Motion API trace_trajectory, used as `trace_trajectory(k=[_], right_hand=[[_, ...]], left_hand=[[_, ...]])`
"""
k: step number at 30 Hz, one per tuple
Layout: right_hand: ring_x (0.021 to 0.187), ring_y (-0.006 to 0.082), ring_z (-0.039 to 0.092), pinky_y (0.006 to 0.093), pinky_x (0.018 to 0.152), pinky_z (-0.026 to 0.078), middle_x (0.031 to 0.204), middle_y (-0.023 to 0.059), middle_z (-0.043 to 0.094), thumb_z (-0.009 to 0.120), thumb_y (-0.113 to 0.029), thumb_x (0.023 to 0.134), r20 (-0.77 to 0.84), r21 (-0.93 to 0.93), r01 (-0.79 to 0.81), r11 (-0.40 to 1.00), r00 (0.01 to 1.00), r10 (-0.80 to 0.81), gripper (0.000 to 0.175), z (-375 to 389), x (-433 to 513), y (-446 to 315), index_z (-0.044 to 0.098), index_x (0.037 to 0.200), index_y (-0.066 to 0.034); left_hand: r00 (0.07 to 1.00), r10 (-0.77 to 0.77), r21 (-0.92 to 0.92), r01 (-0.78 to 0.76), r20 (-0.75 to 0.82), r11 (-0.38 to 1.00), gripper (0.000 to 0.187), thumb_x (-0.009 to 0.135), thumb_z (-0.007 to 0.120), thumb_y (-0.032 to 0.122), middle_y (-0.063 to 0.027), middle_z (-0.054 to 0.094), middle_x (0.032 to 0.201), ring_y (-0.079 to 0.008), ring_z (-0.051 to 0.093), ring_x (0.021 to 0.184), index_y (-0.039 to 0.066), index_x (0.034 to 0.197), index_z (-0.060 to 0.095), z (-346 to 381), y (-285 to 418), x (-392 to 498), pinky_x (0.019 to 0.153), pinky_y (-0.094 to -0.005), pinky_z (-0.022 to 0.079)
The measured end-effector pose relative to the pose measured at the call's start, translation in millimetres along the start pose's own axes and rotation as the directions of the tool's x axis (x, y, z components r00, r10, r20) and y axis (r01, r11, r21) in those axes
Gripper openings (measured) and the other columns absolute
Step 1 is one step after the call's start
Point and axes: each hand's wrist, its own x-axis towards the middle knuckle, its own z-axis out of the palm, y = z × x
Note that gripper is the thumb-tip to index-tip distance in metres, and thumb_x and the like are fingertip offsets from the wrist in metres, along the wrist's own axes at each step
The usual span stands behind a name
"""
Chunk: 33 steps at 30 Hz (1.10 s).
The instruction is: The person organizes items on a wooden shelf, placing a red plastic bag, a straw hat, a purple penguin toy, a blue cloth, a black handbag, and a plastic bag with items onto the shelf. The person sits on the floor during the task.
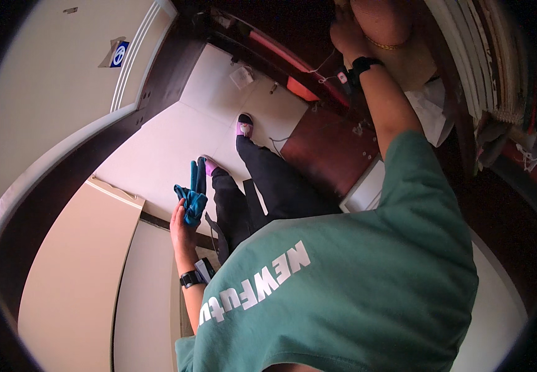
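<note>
My left hand [183, 228] is at the left of the view, closed on a bunched teal cloth [194, 204]; two narrow folds of it stick out past my fingers. My right hand [350, 37] reaches far out at the top right, over dark wooden furniture. It lies beside a rounded reddish-brown object [382, 21] with a gold-coloured trim. Its fingers are dim and partly cut off by the picture's edge, so any grip is unclear. Both wrists carry black straps with small devices.
Below are a pale tiled floor [157, 139], my pink-and-black shoes [245, 125] and a clear plastic piece [242, 77]. A dark red panel [329, 149] stands right of my legs. Stacked layered material [478, 60] rises at the right; beige panels [82, 260] line the left.
</note>
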Motion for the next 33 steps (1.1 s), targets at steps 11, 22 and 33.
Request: trace_trajectory(k=[11,22,33], right_hand=[[0.093,0.0344,0.065,0.0453,0.073,0.055,0.105,0.0134,0.060,0.067,-0.031,0.087,0.092,0.430,-0.082,0.899,0.995,0.047,0.036,-49,-113,-71,0.058,0.115,-0.0092],[0.079,0.0277,0.069,0.0381,0.066,0.056,0.092,0.0163,0.068,0.064,-0.011,0.089,0.295,0.778,-0.552,0.298,0.741,0.603,0.023,54,-204,-17,0.065,0.110,-0.0020],[0.073,0.0239,0.068,0.0368,0.063,0.055,0.094,0.0184,0.069,0.061,-0.007,0.088,0.714,0.699,-0.438,-0.565,0.476,0.514,0.038,49,-247,-92,0.057,0.124,0.0019]], left_hand=[[0.998,0.052,0.029,-0.054,0.041,0.998,0.046,0.096,0.057,0.033,-0.0087,0.061,0.125,-0.0214,0.062,0.104,0.012,0.137,0.055,2,7,2,0.079,-0.0364,0.050],[0.993,0.058,0.115,-0.069,0.098,0.991,0.050,0.096,0.055,0.037,-0.0084,0.058,0.130,-0.0220,0.058,0.111,0.013,0.140,0.051,1,7,5,0.084,-0.0396,0.048],[0.969,0.107,0.118,-0.136,0.225,0.984,0.049,0.098,0.052,0.032,-0.0121,0.060,0.127,-0.0241,0.061,0.110,0.006,0.139,0.050,20,24,3,0.085,-0.0386,0.052]])
